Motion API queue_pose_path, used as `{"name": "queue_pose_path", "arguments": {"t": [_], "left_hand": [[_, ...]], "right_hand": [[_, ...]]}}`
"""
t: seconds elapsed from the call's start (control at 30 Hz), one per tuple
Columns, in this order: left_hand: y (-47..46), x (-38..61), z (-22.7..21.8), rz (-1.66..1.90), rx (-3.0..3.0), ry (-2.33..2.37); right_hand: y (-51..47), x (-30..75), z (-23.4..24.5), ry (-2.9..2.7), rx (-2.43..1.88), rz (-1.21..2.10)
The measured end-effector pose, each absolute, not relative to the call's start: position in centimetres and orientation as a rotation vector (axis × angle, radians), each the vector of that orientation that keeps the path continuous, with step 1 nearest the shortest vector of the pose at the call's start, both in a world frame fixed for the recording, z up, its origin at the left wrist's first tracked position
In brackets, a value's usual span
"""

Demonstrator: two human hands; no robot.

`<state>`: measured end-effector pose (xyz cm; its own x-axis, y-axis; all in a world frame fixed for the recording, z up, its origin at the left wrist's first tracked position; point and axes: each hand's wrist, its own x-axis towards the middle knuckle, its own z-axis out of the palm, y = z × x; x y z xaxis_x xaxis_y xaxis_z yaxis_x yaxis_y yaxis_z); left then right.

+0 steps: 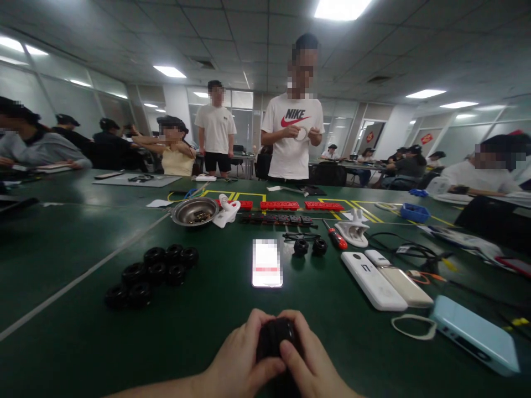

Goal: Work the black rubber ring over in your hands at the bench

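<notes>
At the near edge of the green table, my left hand [248, 354] and my right hand [305, 356] are wrapped round a black part [274, 338]. The fingers cover most of it, so its full shape is hidden. Just beyond lies a phone [267, 264] with its screen lit. Two black round parts [310, 246] stand to the phone's right. On the left, several black wheel-like parts with hollow centres [156, 271] sit in a loose cluster.
A metal bowl [179, 214] holds small pieces. Red strips [280, 205] and a black strip [286, 220] lie farther back. A screwdriver [338, 239], power banks [371, 282], a light blue box [473, 334] and cables occupy the right. A person [292, 132] stands across the table.
</notes>
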<state>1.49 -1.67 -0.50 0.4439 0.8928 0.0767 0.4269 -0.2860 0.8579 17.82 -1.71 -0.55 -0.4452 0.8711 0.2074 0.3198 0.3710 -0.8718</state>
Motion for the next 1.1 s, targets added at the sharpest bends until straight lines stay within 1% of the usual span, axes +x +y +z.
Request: {"name": "queue_pose_path", "arguments": {"t": [0.1, 0.2, 0.33, 0.47, 0.53, 0.67, 0.77, 0.87, 0.97, 1.03, 1.1], "left_hand": [[-2.3, 1.7, -0.5, 0.894, 1.837, 1.048], [-3.0, 2.4, -0.3, 0.977, 1.598, 1.093], [-3.4, 3.4, -0.2, 0.975, 1.147, 1.201], [-2.8, 3.6, -0.5, 0.852, 0.885, 1.254], [-2.5, 3.3, -0.7, 0.865, 0.95, 1.197], [-2.3, 2.5, -1.0, 1.003, 1.281, 1.034], [-2.3, 2.6, -0.9, 1.077, 1.308, 1.165], [-2.2, 3.2, -0.7, 1.157, 1.194, 1.255], [-1.9, 3.9, -0.3, 1.06, 0.91, 1.309], [-1.8, 3.9, 0.1, 0.867, 0.723, 1.365], [-1.7, 3.6, 0.5, 0.698, 0.667, 1.386]], "right_hand": [[-2.0, 17.8, -0.7, -2.075, -1.0, 0.882], [-2.1, 17.8, -0.8, -2.171, -0.965, 0.781], [-2.1, 17.7, -0.7, -2.276, -1.0, 0.696], [-2.1, 17.6, -0.2, -2.335, -1.003, 0.666], [-2.0, 17.4, 0.2, -2.261, -1.057, 0.771], [-1.7, 17.2, 0.3, -1.95, -1.165, 0.985], [-1.6, 16.9, -0.3, -2.06, -1.109, 0.967], [-1.8, 16.6, -0.5, -2.191, -1.141, 0.859], [-2.0, 16.5, 0.3, -2.366, -1.192, 0.677], [-2.1, 16.7, 1.0, -2.499, -1.214, 0.541], [-2.2, 17.1, 1.5, -2.555, -1.181, 0.492]]}}
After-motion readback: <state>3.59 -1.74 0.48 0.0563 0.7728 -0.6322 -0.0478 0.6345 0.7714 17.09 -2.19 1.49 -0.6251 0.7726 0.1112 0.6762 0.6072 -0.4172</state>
